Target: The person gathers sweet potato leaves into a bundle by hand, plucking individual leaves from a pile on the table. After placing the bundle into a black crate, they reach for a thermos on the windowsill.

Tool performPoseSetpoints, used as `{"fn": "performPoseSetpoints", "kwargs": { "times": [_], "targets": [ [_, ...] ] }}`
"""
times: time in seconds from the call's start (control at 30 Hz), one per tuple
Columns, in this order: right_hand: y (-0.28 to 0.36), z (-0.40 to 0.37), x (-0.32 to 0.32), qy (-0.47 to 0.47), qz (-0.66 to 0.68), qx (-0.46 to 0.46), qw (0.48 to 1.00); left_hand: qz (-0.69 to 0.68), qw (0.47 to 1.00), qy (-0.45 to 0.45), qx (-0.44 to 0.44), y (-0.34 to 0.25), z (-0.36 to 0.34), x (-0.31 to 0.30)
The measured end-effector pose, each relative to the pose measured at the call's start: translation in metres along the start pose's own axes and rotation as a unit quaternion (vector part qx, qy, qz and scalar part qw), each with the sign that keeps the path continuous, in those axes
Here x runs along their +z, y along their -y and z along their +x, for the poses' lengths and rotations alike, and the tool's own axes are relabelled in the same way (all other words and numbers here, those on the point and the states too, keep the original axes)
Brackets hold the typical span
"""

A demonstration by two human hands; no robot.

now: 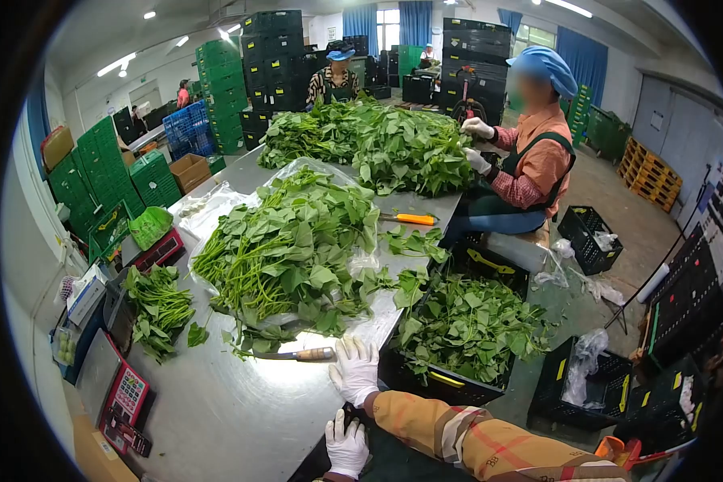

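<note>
My right hand [354, 370], in a white glove, lies on the metal table [241, 410] by its edge, fingers stretched out and holding nothing. Just left of its fingertips is a knife [315, 353] with a wooden handle, its blade pointing left. Closer to me, my left hand [346, 447], gloved too, rests at the table edge with fingers extended. Beyond the knife, a big heap of leafy greens [285, 249] lies on a clear plastic bag [365, 221]. A smaller bunch of greens [157, 309] is at the left.
A black crate [458, 386] full of leaves stands at the table's right side. An orange-handled knife [414, 218] lies farther up the table. A co-worker [538, 153] sits at another heap of greens [410, 149]. At left is a red scale [128, 392]. More crates [574, 381] stand right.
</note>
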State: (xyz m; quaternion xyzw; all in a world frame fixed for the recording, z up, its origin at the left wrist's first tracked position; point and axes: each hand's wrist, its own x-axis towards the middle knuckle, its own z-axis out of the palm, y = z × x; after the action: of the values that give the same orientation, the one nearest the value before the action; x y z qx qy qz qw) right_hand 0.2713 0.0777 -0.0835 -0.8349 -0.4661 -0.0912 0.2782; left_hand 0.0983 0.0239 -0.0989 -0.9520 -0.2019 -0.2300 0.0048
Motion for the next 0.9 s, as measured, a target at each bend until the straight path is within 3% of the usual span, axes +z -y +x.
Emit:
{"fn": "performPoseSetpoints", "kwargs": {
  "times": [0.9],
  "targets": [
    [0.0013, 0.0002, -0.0005, 0.006, -0.009, 0.001, 1.0, -0.01, 1.0, 0.005, -0.005, 0.0023, -0.0037, 0.0064]
  ]
}}
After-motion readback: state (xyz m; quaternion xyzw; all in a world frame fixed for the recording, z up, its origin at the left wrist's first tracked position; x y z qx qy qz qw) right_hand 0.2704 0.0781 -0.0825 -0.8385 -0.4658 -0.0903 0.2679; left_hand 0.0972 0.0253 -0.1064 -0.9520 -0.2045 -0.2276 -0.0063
